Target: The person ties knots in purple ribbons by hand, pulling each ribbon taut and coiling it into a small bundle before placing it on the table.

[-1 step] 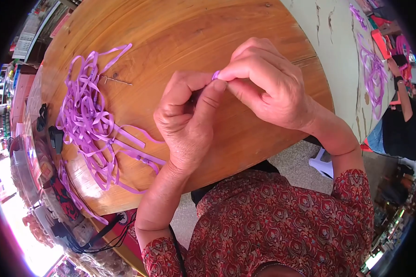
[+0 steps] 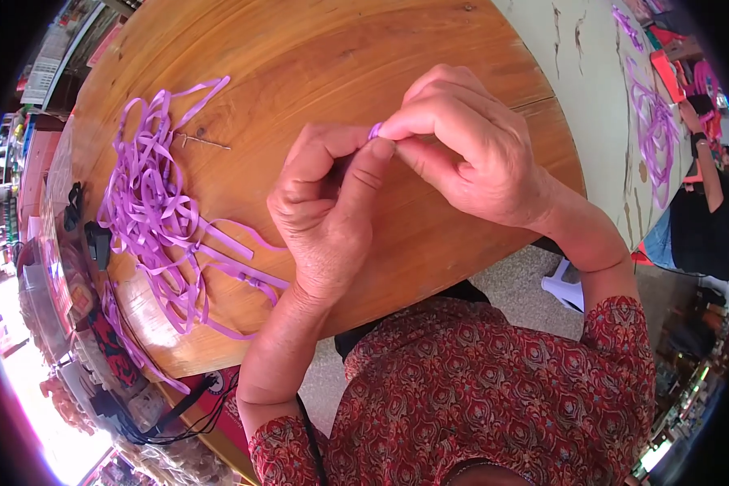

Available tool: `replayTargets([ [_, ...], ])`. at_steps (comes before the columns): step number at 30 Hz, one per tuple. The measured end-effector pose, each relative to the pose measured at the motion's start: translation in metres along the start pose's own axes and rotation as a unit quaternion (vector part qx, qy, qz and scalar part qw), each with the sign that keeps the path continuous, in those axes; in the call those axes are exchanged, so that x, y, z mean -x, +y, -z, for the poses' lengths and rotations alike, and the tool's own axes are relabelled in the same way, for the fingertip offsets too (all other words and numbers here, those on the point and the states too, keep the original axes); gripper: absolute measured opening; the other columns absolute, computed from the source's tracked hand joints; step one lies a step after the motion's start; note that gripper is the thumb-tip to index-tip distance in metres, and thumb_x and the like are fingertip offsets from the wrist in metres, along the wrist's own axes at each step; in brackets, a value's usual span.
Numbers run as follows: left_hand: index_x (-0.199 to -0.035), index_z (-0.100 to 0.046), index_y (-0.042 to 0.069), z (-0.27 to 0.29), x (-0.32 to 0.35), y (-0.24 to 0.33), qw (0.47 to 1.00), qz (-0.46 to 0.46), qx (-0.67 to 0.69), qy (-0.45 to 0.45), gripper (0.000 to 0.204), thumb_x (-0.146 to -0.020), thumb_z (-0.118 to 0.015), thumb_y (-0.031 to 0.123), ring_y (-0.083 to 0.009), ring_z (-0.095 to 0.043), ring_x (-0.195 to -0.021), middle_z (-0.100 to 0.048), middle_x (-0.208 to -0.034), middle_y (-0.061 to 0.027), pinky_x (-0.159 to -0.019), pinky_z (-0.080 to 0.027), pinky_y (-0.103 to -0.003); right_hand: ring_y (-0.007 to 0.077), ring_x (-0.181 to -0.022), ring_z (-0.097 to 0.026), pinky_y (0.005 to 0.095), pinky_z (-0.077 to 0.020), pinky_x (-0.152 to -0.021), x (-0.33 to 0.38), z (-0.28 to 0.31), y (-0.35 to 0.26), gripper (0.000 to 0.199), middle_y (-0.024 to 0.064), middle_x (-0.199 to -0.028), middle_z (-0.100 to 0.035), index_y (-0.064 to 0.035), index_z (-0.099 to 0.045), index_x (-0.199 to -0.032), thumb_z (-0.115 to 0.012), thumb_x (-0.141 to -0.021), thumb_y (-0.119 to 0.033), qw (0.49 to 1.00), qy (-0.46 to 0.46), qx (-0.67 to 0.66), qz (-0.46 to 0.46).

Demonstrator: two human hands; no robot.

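Over the round desk (image 2: 316, 57), both hands, left (image 2: 328, 206) and right (image 2: 470, 142), pinch a small purple strip (image 2: 375, 130), perhaps folded. It looks light, limp and slippery, best nipped at its edges. Loose ribbons (image 2: 158, 215) lie left of the hands.

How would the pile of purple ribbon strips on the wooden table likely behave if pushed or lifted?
The purple ribbon strips look thin and floppy: they curl and loop over each other, so a lifted one would probably drape. They seem light, and tangled, so neighbours would likely drag along. On the smooth wooden table a push should slide the heap.
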State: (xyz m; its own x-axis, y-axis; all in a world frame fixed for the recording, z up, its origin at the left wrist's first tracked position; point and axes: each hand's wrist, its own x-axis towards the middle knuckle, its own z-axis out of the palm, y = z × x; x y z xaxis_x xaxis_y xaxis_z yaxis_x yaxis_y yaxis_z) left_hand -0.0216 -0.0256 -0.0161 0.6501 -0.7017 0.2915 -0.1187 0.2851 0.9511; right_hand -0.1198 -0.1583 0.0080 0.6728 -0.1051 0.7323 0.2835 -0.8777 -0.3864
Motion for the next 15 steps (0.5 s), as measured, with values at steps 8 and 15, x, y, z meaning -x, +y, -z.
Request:
replayTargets([
  [8, -0.091, -0.062, -0.002, -0.001, 0.0024, 0.0072, 0.986, 0.072, 0.15, 0.001, 0.005, -0.088, -0.058, -0.003, -0.0061, -0.051, -0.081, -0.057, -0.087, 0.0, -0.075, -0.04, -0.019, 0.0143, -0.079, -0.059, 0.0261, -0.0489, -0.071, -0.0017, 0.0064, 0.0003, 0.027, 0.0054, -0.085, -0.062, -0.0018, -0.063, -0.106, -0.064, -0.08, 0.005, 0.95, -0.085, -0.248, -0.168],
  [15, -0.093, -0.062, -0.003, 0.0024, 0.0022, 0.0097, 0.987, 0.113, 0.112, -0.004, 0.007, -0.088, -0.058, -0.003, -0.0051, -0.049, -0.082, -0.057, -0.085, 0.0009, -0.075, -0.04, -0.018, 0.019, -0.076, -0.059, 0.0282, -0.047, -0.067, -0.0033, 0.007, 0.0016, 0.024, 0.0065, -0.083, -0.06, -0.0012, -0.066, -0.099, -0.066, -0.076, 0.006, 0.98, -0.09, -0.146, -0.101],
])
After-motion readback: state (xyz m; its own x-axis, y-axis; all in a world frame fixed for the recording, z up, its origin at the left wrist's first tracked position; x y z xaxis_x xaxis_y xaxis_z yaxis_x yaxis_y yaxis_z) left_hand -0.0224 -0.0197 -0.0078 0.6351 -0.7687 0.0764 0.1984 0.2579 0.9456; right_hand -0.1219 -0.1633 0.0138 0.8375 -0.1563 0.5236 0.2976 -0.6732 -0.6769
